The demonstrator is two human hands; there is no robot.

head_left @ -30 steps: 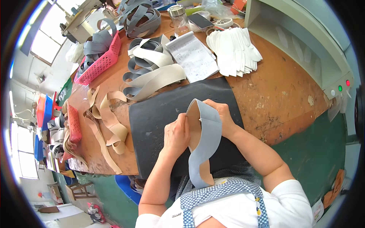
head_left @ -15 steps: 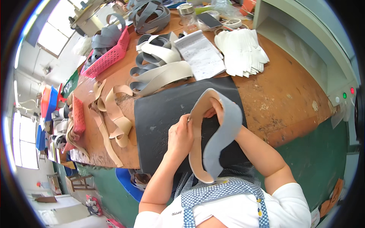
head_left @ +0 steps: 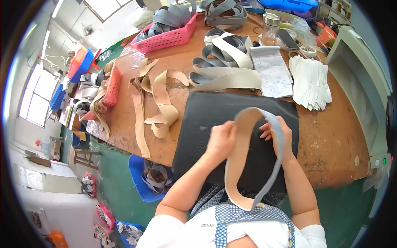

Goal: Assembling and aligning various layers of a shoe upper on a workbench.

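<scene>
A wide looped strip (head_left: 242,157), tan on its inner face and grey-blue on its outer face, hangs between my hands above a black mat (head_left: 198,124). On its left side, my left hand (head_left: 222,142) pinches the edge with closed fingers. My right hand (head_left: 285,138) is at the opposite side, fingers curled around the strip, which covers part of them. The loop's lower end hangs close to my checked apron (head_left: 235,217).
Tan strips (head_left: 165,118) lie left of the mat; grey and cream strips (head_left: 227,78) lie behind it. Beyond are a written pad (head_left: 271,70), white pieces (head_left: 310,82), a glass jar (head_left: 271,31) and a pink basket (head_left: 165,41). A blue tub (head_left: 140,182) sits below the table edge.
My view has swung left, so the table appears further right. My right hand has moved apart from my left, and the loop has turned to show more of its tan face.
</scene>
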